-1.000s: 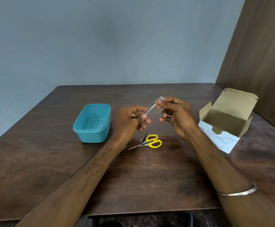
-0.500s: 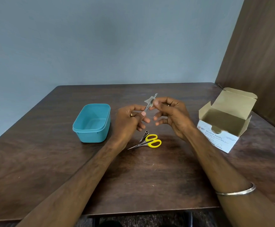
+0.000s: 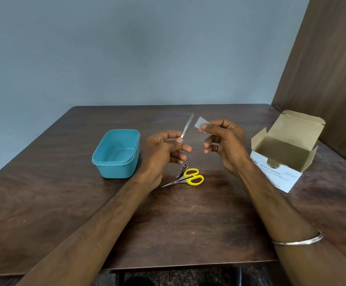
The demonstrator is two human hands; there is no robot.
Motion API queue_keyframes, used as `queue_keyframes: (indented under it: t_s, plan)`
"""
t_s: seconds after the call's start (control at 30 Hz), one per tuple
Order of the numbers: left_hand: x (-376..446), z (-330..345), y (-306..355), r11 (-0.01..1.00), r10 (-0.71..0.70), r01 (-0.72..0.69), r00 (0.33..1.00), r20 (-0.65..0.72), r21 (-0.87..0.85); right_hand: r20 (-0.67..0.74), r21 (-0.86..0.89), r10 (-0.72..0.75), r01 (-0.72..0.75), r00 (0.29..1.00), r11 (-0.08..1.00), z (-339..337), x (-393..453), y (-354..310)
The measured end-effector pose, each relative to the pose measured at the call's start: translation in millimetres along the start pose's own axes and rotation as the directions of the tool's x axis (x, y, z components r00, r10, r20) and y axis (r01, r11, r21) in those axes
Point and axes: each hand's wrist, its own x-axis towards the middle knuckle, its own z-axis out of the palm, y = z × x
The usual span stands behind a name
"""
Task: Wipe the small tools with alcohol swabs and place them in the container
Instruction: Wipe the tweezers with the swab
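Sitting empty beside the left hand (image 3: 164, 153), teal container (image 3: 116, 153).

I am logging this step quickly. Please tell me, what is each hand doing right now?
Left hand: closed, pinching the metal nail file at its lower end.
Right hand: closed, pinching the alcohol swab, apart from the file.

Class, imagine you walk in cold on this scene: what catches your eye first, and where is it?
Mid-table, the two hands: the left hand pinches a slim metal nail file pointing up, and the right hand pinches a small swab just beside it, apart. Next come the yellow-handled scissors below them, the teal container at left and the open swab box at right.
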Motion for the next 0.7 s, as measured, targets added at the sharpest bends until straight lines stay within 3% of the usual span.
queue_keyframes:
  t_s: [0.23,0.47,0.7]
  plan:
    - [1.3,-2.3,-2.5,0.985,-0.082,0.09,0.995,0.062,-0.15,0.172,-0.168,0.016,0.014,0.985,0.986,3.5,-4.7,3.9]
    - [-1.0,-1.0,-0.8,0.984,-0.092,0.106,0.991,0.102,-0.142,0.185,-0.204,0.023,0.016,0.982,0.979,6.1,-7.4,3.8]
    - [-3.0,0.6,-0.4,0.985,-0.104,0.119,0.987,0.125,-0.122,0.102,-0.203,-0.009,0.03,0.995,0.979,6.3,-5.3,5.9]
